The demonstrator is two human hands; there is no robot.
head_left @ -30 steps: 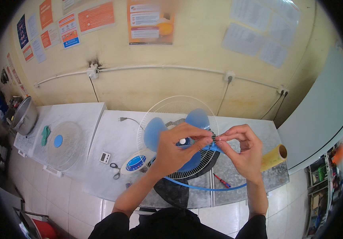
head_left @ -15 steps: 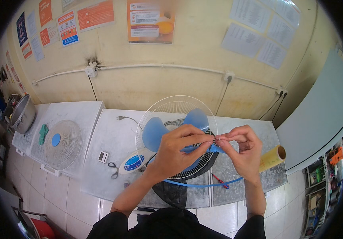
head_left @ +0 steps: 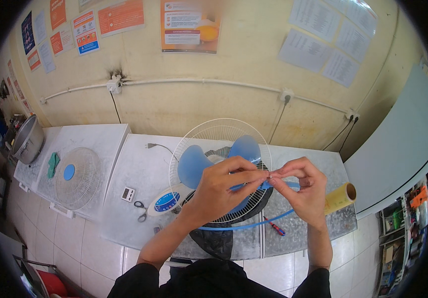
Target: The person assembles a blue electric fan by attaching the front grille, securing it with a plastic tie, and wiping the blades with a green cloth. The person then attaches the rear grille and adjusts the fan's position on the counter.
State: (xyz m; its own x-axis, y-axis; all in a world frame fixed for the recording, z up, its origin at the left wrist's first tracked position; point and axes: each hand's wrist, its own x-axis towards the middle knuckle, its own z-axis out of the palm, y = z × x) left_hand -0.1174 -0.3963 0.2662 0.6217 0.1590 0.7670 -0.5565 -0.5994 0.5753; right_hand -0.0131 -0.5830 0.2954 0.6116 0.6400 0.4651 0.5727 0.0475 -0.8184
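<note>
Fingertips (head_left: 260, 176) of the left hand (head_left: 220, 187) and right hand (head_left: 302, 192) meet right of centre, pinching a tiny object (head_left: 269, 177), unidentifiable; the blue-bladed fan (head_left: 191, 166) sits mid-frame.

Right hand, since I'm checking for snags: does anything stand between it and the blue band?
Nothing visible stands between them: the blue band reaches the right hand near its thumb, though exact contact is hidden.

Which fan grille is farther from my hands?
The left grille, with the blue centre disc, beside the green cloth; the other grille is behind the blue blades, by your left hand.
</note>
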